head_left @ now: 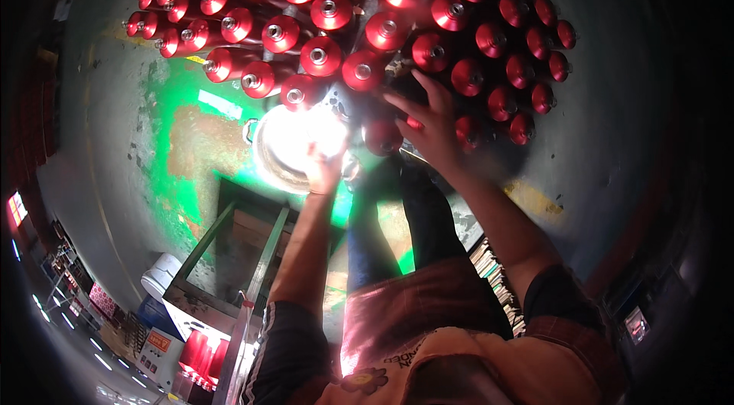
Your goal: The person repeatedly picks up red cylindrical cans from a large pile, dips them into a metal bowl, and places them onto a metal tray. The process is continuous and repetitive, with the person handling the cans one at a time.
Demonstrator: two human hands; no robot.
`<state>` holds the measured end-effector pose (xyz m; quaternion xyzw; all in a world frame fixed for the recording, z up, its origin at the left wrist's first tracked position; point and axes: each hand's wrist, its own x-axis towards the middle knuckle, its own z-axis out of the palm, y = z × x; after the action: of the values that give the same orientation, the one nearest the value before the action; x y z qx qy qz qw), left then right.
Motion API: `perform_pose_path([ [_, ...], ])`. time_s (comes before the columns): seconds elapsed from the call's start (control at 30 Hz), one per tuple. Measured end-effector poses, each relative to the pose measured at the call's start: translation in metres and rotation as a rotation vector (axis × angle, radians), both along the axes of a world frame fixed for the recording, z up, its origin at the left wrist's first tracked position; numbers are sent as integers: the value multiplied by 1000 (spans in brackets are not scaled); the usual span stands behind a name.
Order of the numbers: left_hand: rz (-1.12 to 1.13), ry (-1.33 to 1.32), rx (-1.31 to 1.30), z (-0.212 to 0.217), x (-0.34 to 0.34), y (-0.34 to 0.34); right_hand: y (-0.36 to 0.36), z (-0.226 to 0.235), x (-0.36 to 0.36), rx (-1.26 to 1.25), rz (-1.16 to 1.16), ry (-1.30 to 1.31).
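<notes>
Many red metal cylinders (319,56) with round shoulders and silver necks, like fire extinguisher bodies, stand packed together in front of me. My right hand (433,118) is over their near edge, fingers spread and nothing visibly held. A darker red cylinder (381,137) sits between my two hands, in shadow. My left hand (325,168) reaches to the near rim of a round metal basin (284,176). Strong glare washes out its fingers and the inside of the basin, so I cannot see whether it grips anything. A small silver ring-shaped part (350,168) shows beside that hand.
A dark metal frame (267,248) stands close to my left forearm. Farther left are a white bucket (160,273) and a control box (159,351) near a red-lit unit (202,355). The worn green floor (172,176) has yellow lines. A stack of flat sheets (493,275) lies right of my legs.
</notes>
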<state>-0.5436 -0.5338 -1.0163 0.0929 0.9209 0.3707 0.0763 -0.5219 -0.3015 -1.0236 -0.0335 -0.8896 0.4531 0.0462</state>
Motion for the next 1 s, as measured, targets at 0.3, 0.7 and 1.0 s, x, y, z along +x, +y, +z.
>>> perform_pose_path([
  [0.3, 7, 270, -172, -67, -68, -39, -47, -80, -84, 182, 366, -50],
  [0.7, 53, 171, 154, 69, -14, -102, -17, 50, -90, 113, 426, 86],
  [1.0, 495, -658, 730, 93, 62, -227, -67, 69, -24, -1104, 354, -487],
])
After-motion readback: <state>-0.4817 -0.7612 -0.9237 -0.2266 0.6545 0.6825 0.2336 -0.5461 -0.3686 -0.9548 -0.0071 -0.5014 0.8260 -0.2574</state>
